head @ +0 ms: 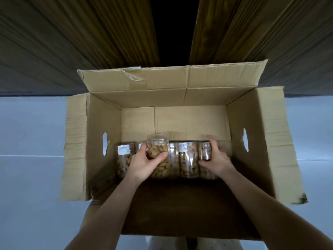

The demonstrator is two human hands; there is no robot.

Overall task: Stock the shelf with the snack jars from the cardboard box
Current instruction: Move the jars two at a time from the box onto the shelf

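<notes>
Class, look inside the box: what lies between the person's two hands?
In the head view, between the left hand and the right hand stand two clear jars: one plain, one labelled.

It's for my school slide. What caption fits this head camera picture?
Both hands grab snack jars: left hand lifts one jar, right hand grips another in the box.
</notes>
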